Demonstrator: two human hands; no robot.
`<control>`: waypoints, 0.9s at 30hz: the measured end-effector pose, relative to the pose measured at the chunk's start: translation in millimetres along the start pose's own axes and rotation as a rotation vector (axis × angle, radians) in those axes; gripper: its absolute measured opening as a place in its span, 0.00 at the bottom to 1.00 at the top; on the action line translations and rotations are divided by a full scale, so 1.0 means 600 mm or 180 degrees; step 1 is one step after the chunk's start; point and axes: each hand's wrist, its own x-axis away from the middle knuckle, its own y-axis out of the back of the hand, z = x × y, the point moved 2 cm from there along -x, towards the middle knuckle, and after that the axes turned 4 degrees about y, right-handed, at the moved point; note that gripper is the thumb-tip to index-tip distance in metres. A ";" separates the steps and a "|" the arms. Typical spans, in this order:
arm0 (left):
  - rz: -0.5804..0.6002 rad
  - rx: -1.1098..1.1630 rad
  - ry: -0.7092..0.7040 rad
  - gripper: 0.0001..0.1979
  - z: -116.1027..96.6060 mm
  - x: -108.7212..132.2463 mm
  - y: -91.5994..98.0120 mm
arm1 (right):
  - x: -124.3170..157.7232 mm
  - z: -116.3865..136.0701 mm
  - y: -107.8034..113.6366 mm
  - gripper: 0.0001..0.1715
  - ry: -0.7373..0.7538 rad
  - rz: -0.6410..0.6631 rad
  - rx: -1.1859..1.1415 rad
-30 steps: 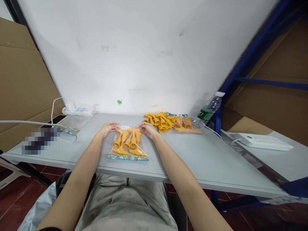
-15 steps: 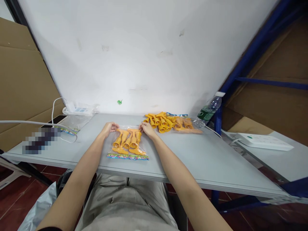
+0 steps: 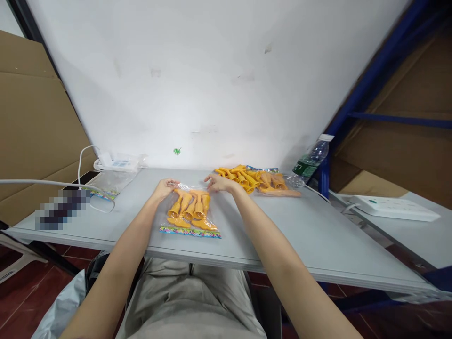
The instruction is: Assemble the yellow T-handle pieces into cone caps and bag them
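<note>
A clear plastic bag (image 3: 216, 217) lies flat on the table in front of me, its blue-and-green patterned strip facing my body. Several orange, hollow, boot-shaped plastic pieces (image 3: 186, 213) are inside it. At the bag's far left corner, the fingers of my left hand (image 3: 166, 187) are closed on the plastic. My right hand (image 3: 219, 182) is over the far right corner, fingers stretched out and apart, holding nothing. Behind it lies a pile of loose orange boot-shaped pieces (image 3: 243, 177), partly hidden by my hand and wrist. Another filled bag (image 3: 277, 184) adjoins the pile on the right.
A plastic bottle (image 3: 312, 162) leans near the blue frame at the right. A white power strip (image 3: 395, 208) rests on the side surface. At the left are a flat bag (image 3: 115, 181), a phone (image 3: 88, 177) and a white cable (image 3: 42, 181). A wall rises behind the table (image 3: 282, 230).
My right hand has come off the bag's far right corner, its fingers opening out. My left hand stays at the left corner. The whole view has shifted slightly.
</note>
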 end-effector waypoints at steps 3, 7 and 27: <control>-0.0045 0.0008 -0.0147 0.09 -0.008 0.005 -0.006 | -0.020 0.029 -0.003 0.21 0.0311 -0.0156 0.0214; -0.0060 0.0058 -0.0297 0.07 -0.015 0.009 -0.013 | -0.045 0.054 -0.039 0.12 0.0541 -0.0019 0.0250; -0.1050 0.0364 -0.1007 0.11 -0.016 -0.003 0.006 | 0.029 0.047 -0.054 0.11 -0.0478 0.1079 -0.1480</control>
